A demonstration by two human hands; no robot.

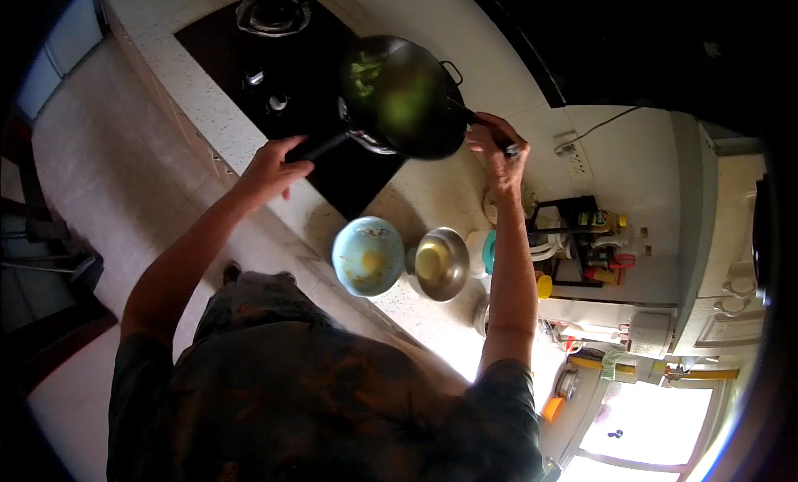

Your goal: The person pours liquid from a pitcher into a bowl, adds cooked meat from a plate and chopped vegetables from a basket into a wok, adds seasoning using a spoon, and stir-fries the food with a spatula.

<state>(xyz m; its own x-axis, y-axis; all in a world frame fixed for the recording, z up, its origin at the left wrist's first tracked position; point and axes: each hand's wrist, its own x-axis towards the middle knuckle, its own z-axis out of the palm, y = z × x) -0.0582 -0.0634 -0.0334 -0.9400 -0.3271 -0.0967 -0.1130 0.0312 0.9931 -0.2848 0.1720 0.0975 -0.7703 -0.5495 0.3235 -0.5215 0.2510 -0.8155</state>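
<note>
A dark wok sits tilted over the near burner, with green vegetables inside, partly blurred by steam or motion. My left hand is closed around the wok's long black handle. On the other side of the wok, my right hand grips a dark-handled cooking utensil that reaches in over the rim; its working end is lost in the blur. Below the wok on the counter are a light blue bowl with yellowish residue and a steel bowl.
The black cooktop has a second burner at the far end and knobs along its front. A dark rack with bottles and jars stands by the wall past my right forearm. A dark range hood hangs above.
</note>
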